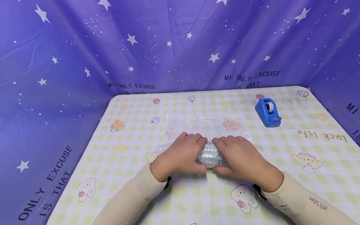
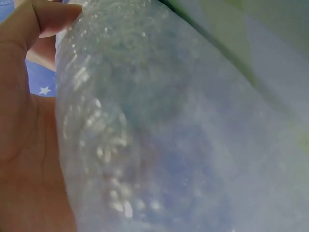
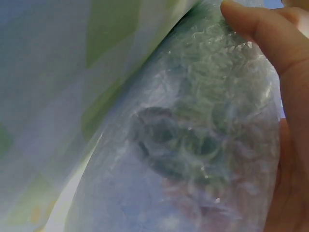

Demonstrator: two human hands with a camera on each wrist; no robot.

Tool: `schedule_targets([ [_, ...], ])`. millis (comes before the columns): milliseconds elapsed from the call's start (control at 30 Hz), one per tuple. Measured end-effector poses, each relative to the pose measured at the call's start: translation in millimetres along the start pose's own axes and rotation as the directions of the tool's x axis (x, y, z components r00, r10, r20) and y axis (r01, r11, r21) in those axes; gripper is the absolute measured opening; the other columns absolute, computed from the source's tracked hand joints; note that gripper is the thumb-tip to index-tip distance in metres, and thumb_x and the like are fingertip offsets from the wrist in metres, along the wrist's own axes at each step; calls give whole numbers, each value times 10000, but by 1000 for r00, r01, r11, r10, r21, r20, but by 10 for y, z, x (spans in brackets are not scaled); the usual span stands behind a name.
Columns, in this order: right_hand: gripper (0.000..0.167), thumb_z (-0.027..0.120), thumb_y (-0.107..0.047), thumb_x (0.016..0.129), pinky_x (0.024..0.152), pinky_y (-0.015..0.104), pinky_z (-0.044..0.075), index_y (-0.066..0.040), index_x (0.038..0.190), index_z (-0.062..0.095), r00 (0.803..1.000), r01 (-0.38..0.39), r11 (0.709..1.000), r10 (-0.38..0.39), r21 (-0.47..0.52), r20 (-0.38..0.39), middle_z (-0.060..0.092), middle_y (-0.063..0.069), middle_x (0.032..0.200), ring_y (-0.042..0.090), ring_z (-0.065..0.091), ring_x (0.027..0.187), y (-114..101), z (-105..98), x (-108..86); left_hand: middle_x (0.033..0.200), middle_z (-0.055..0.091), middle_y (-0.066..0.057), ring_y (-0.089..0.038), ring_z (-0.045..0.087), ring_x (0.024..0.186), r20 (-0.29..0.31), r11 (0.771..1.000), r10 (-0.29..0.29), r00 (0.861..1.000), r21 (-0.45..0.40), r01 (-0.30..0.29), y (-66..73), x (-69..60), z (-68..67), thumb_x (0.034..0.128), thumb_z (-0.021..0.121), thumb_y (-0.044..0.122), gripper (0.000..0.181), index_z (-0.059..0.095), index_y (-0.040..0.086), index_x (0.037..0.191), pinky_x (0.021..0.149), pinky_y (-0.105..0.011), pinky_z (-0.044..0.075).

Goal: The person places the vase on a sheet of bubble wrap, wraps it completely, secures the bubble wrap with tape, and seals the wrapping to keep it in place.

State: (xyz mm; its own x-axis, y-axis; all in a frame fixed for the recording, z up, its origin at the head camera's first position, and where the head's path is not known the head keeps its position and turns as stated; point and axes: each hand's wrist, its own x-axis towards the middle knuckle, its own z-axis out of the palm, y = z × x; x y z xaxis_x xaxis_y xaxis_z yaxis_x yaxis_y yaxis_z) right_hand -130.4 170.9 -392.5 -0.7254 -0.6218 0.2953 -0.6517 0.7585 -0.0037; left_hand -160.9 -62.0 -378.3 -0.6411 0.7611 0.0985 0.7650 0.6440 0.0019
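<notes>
A bundle in bubble wrap (image 1: 210, 155) lies between both hands in the head view, with a flat sheet of bubble wrap (image 1: 202, 123) stretching behind it. My left hand (image 1: 184, 153) grips the bundle's left side, thumb at the near edge and fingers over the top. On the other side my right hand (image 1: 239, 156) grips it the same way. The left wrist view shows the layered wrap (image 2: 130, 106) against the left hand (image 2: 34, 116). In the right wrist view a dark rounded shape shows through the wrap (image 3: 207, 125) beside the right hand (image 3: 285, 72); what it is I cannot tell.
A blue tape dispenser (image 1: 268, 114) stands behind and to the right of the hands. The table (image 1: 112, 168) has a checked cover with cartoon prints. A purple curtain (image 1: 168, 40) with white stars hangs behind and at both sides.
</notes>
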Motion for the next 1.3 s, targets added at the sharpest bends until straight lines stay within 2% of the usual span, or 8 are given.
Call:
schedule_targets([
  [233,933,868,-616,671,868,506,561,-7,1328,603,1000,-14,999,14,29,0,722,98,1138,288,709,1036,32,10,-3,1274,667,-6,-189,669,1119,-13,999,-1,1000,34,1,19,-25,-28,773,667,548,755,581,91,1368,925,-394,486],
  [467,929,871,-612,660,870,496,565,-2,1311,612,1000,-14,999,14,47,-17,722,95,1121,283,706,1032,62,26,-8,1302,634,-8,-206,632,1185,-52,996,-2,999,86,7,43,-48,-60,751,695,584,774,563,110,1349,966,-403,467],
  [767,909,865,-612,660,859,481,568,-9,1297,624,1000,-20,998,20,62,-5,722,87,1101,272,705,1013,93,20,2,1300,606,-22,-222,604,1194,-33,989,-15,999,148,19,99,-69,-89,690,789,664,920,506,104,1362,972,-399,461],
  [967,892,862,-611,660,832,464,571,-6,1274,633,1000,-14,998,14,63,-4,720,71,1064,251,705,975,96,20,6,1259,604,-18,-222,601,1164,-37,977,-2,999,213,10,163,-70,-92,673,816,642,909,506,97,1331,956,-386,456],
  [1300,881,850,-616,660,819,438,570,-10,1266,642,1000,-3,996,2,86,4,715,40,1027,212,695,936,96,31,7,1143,599,6,-201,599,1041,-51,968,-12,999,248,24,206,-73,-35,629,853,629,901,507,106,1276,883,-359,435],
])
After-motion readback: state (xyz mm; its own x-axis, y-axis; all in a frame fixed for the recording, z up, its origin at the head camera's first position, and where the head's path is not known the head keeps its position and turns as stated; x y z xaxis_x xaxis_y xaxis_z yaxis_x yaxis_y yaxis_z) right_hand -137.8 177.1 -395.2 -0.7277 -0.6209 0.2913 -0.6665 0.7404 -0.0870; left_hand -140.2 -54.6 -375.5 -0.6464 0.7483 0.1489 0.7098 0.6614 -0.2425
